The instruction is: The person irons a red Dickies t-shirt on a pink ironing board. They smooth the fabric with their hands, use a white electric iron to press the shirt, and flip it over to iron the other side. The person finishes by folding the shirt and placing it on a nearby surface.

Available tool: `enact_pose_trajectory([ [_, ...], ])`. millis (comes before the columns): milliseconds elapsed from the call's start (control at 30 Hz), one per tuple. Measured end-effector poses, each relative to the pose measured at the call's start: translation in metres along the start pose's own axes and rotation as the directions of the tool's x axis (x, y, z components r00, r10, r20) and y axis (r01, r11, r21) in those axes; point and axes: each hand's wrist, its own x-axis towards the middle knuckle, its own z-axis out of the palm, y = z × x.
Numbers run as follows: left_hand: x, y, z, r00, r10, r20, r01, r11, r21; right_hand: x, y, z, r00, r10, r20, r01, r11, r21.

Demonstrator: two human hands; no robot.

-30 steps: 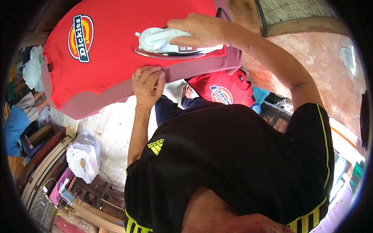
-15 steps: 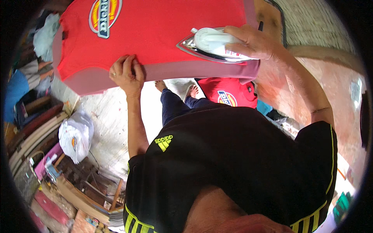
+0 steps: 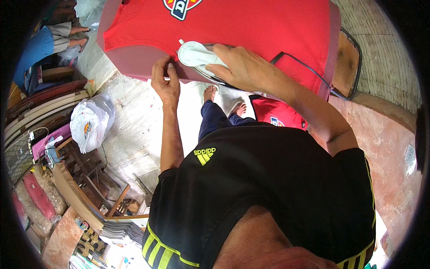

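A red T-shirt (image 3: 251, 27) with a printed patch lies over a dull-pink padded ironing board (image 3: 139, 60). My right hand (image 3: 242, 67) is wrapped round the handle of a white steam iron (image 3: 197, 54). The iron rests along the shirt's near edge, its tip toward my left hand, and my palm hides its rear. My left hand (image 3: 165, 83) is at the board's near edge, beside the iron. Its thumb and bent fingers close on the shirt's edge at the curved cut-out, though the fingertips show only in part.
The iron's dark cord (image 3: 304, 67) runs right across the shirt to a wire-framed brown rest (image 3: 347, 67). Another red shirt (image 3: 280, 112) lies below the board, near my feet. At left stand a filled white plastic bag (image 3: 92, 121) and a wooden frame (image 3: 89, 179). Another person's legs (image 3: 67, 36) show at far left.
The iron in my right hand has moved left along the shirt's near edge, close to my left hand. My left hand has gone from lying on the shirt to its curved edge. The view has shifted.
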Motion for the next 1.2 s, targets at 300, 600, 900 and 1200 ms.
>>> enact_pose_trajectory([
  [300,0.056,0.012,0.001,0.985,0.147,0.087,-0.151,0.988,0.044,-0.001,0.01,0.01,0.94,0.191,-0.282,-0.14,0.971,0.194],
  [600,0.099,0.018,0.051,0.916,0.19,0.353,-0.237,0.967,0.095,0.08,0.029,-0.021,0.765,0.461,-0.45,-0.071,0.755,0.652],
  [900,0.107,0.026,0.07,0.818,0.201,0.54,-0.418,0.852,0.316,0.193,0.107,-0.155,0.639,0.465,-0.612,-0.323,0.885,0.335],
  [1200,0.104,0.021,0.07,0.792,0.214,0.572,-0.463,0.821,0.335,0.14,0.141,-0.129,0.832,0.251,-0.495,-0.125,0.954,0.274],
])
